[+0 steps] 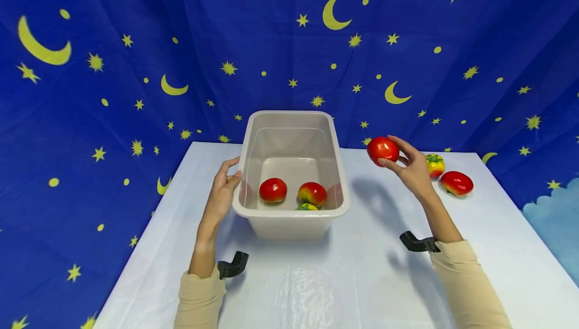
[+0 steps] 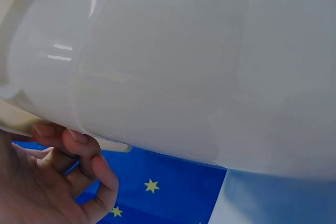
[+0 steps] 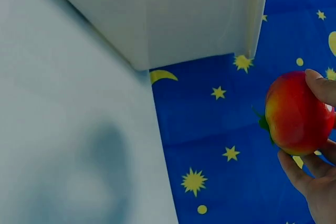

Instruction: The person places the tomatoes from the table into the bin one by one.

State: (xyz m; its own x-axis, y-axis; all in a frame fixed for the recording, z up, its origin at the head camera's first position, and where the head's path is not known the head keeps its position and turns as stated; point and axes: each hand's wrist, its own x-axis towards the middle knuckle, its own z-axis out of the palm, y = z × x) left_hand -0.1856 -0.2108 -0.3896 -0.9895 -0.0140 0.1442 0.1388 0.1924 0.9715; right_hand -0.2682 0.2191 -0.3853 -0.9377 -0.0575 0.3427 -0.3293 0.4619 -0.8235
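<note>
A beige plastic bin stands on the table. My left hand holds its left rim; in the left wrist view, curled fingers touch the rim's edge. Inside the bin, near its front, lie a red tomato-like fruit and a red-and-yellow one, with a yellow-green piece partly hidden by the front rim. Right of the bin, my right hand pinches another tomato-like fruit above the table. The right wrist view shows this fruit's yellow patch and green leafy calyx.
Behind my right hand, a yellow-red fruit with a green top sits on the white table. A glossy red one lies beside it. A blue cloth with moons and stars hangs behind the table.
</note>
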